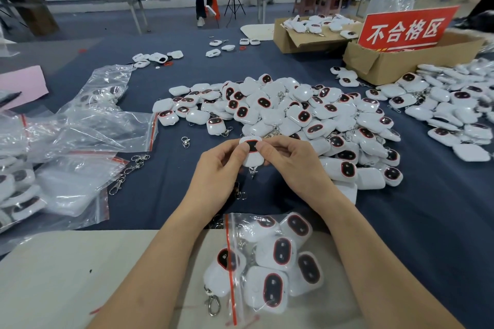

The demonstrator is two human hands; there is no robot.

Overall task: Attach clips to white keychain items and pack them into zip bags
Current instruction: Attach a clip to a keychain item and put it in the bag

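Both hands pinch one white keychain item point(252, 155) by thumbs and fingertips, left hand point(222, 164) and right hand point(290, 159) on either side, above the bench point(401, 222). A heap of like items point(294, 117) lies just behind, with loose clips point(133, 165) and empty zip bags point(80, 125) to the left and a filled zip bag point(267, 256) between the forearms. The held item's dark window faces up, its long axis running away from the person, its clip point(253, 171) at the near end

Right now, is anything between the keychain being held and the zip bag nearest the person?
Nothing visible blocks it. The left hand and right hand pinch the keychain; only a loose clip lies flat on the cloth before the zip bag.
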